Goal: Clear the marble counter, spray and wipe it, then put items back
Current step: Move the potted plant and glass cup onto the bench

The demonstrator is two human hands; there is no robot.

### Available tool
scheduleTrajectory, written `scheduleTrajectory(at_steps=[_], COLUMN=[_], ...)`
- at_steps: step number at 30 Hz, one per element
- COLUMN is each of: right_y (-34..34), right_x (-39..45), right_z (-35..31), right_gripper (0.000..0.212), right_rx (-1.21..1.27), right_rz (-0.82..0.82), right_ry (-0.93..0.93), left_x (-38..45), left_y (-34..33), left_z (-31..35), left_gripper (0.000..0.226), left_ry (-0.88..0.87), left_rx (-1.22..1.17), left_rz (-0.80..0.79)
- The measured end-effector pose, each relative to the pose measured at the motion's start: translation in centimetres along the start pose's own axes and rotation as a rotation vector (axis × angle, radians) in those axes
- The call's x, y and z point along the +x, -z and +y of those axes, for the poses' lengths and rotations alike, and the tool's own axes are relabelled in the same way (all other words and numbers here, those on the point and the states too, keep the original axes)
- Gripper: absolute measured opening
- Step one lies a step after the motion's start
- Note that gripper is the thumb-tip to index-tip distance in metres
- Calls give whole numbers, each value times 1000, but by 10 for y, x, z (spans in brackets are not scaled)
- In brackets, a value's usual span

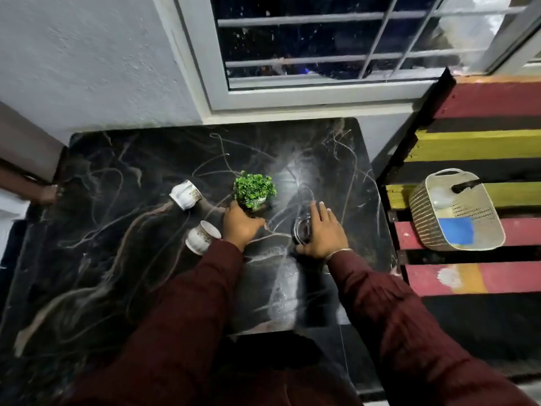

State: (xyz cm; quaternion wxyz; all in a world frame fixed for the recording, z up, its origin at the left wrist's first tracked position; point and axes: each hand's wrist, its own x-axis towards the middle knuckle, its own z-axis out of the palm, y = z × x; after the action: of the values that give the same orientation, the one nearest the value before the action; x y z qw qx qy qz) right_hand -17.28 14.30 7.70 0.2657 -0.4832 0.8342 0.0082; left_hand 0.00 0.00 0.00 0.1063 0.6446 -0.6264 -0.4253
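Gleaming under the light, the marble counter point(123, 259) is black and polished, run through with pale looping veins, its corners rounded. At its far left edge another person's hand point(46, 193) rests on the rim. Further in, two small white cups with brown speckling stand apart from each other: the ribbed cup point(186, 194) sits nearer the wall, and the second cup point(202, 236) sits closer to the front, just beside the left sleeve point(181, 303), a dark maroon fabric with a fine rib. The left hand point(241, 224) has its fingers curled around the base of a small plant point(254, 190), a round tuft of bright green, plastic-looking leaves in a pale pot that stands on the marble near the middle. To its right, the right hand point(322, 230) lies over a clear glass jar point(303, 230); its fingers are stretched out flat on top, while the thumb wraps the near side, with a thin bangle at the wrist. Beyond the counter's right edge, on red, yellow and black painted steps point(474, 142), sits a beige perforated plastic basket point(421, 212) holding a spray bottle point(450, 191) and a blue cloth point(456, 231).
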Motion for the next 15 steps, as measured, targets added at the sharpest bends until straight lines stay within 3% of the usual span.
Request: scheduleTrajectory(at_steps=[4, 10, 15], right_y=[-17, -19, -16], right_x=[7, 21, 30], right_z=[11, 22, 18], right_gripper=[126, 117, 116], right_rx=[-94, -120, -16], right_rz=[-3, 95, 140], right_ry=[40, 121, 82], left_x=[-7, 27, 6], left_y=[1, -16, -2], left_z=[6, -14, 23], left_gripper=[63, 77, 48], left_ry=[8, -13, -43], left_rx=[-3, -232, -395], left_rz=[1, 41, 20])
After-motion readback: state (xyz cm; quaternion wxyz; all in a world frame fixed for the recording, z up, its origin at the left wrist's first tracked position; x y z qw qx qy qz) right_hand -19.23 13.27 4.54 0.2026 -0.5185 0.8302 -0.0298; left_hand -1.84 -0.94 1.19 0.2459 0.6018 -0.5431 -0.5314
